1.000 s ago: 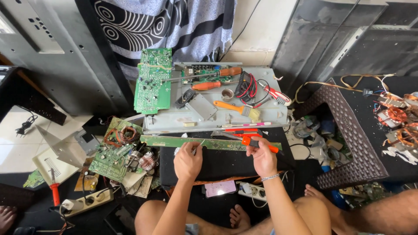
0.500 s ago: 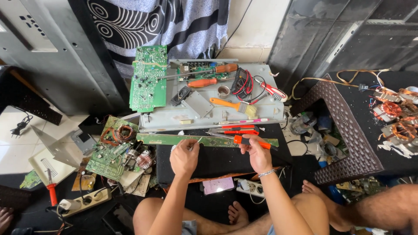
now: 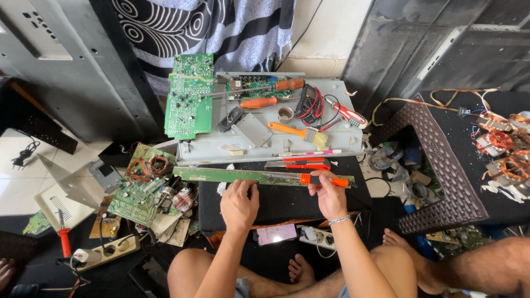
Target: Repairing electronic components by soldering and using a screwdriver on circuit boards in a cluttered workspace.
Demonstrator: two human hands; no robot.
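A long narrow green circuit strip (image 3: 232,175) lies across the far edge of a black pad (image 3: 287,201) in front of me. My left hand (image 3: 239,205) rests on the pad with its fingertips at the strip's near edge. My right hand (image 3: 330,194) grips an orange-handled screwdriver (image 3: 326,180) that lies along the strip, its shaft pointing left. Red-handled pliers (image 3: 301,163) sit just beyond the strip.
A grey metal chassis (image 3: 221,146) behind carries a green board (image 3: 189,95), screwdrivers (image 3: 259,102), a brush (image 3: 295,132) and a multimeter (image 3: 307,105). Loose boards and coils (image 3: 146,185) lie left, a brown plastic stool (image 3: 441,171) right. A phone (image 3: 276,234) and power strip (image 3: 317,237) sit near my legs.
The view drifted slightly. My right hand shifted a little along the strip with the screwdriver; my left hand stays at the strip's near edge.
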